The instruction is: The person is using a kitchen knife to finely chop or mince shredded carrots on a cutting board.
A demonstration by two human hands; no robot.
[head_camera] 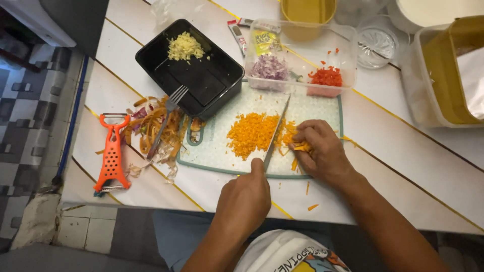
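Nearest the camera: left hand (245, 195), fist closed round the handle of a knife (277, 132), blade running up and away across the cutting board (217, 151), edge down between the diced pile and the uncut bit. Right hand (318, 150) sits just beside the blade, fingers curled down, pinning orange carrot strips (301, 147) to the board. Diced carrot (251, 133) heaped left of the blade, mid-board; a few stray bits on the table near the board's front edge.

Containers: black rectangular tray (159, 63) behind the board's left end, w/ a small heap of pale yellow minced stuff (185, 47) in its far corner, rest bare. Fork (169, 118) leans w/ its tines on the tray's rim, handle down into the peelings (154, 130), orange-brown strips piled left of the board. Clear plastic box (348, 55) touching the board's far edge: chopped purple onion (269, 67) at left, chopped red pieces (325, 76) at right, a small yellow sachet (265, 42) at back. Yellow tub (308, 10) behind it; clear lidded box w/ yellow insert (443, 65) far right.

Packages: thin red-and-white sachet (236, 34) flat beside the clear box. Orange peeler (111, 153) at table's left edge.

Surface: white table (403, 151) w/ thin yellow lines; checked tile floor (25, 100) at left.
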